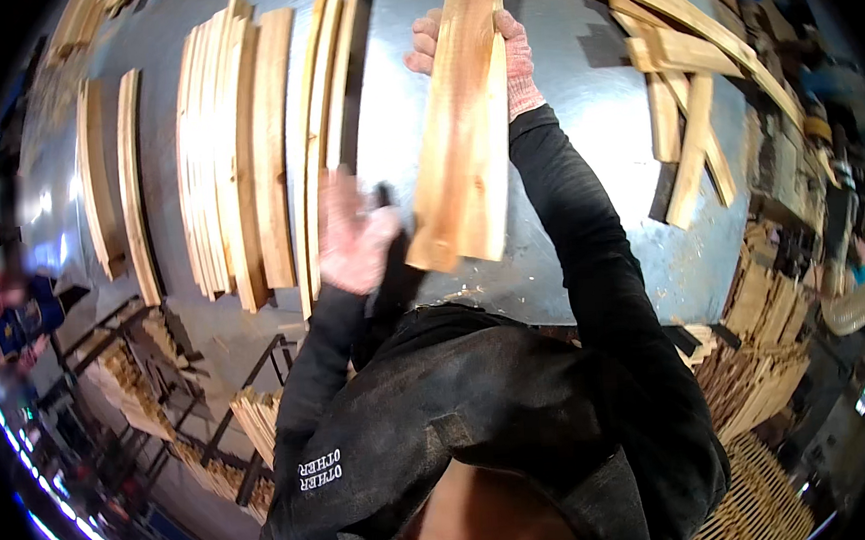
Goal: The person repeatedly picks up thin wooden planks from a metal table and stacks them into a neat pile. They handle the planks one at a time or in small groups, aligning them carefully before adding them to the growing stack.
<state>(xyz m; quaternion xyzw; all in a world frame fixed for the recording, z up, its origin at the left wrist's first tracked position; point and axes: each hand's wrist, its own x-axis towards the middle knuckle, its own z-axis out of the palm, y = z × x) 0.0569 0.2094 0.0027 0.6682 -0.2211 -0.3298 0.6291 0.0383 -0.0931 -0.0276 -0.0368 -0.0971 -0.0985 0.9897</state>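
Observation:
My right hand [520,68], in a pale reddish work glove, is wrapped from beneath around wooden boards [458,138]. At least two long boards lie together in this grip, held lengthwise above the metal table, and their near ends come close to my body. My left hand [353,237], gloved alike and blurred by motion, is open with the thumb apart from the fingers. It hovers by the near end of several narrow wooden strips [320,97], left of the held boards. I cannot tell whether it touches them.
Left of my left hand, a row of upright-edged boards [214,155] covers the metal table [602,248], with two separate strips [133,181] farther left. Crossed offcuts [689,142] lie at the right. Stacked wood [751,378] stands below the table's right edge. A person [25,319] is at the far left.

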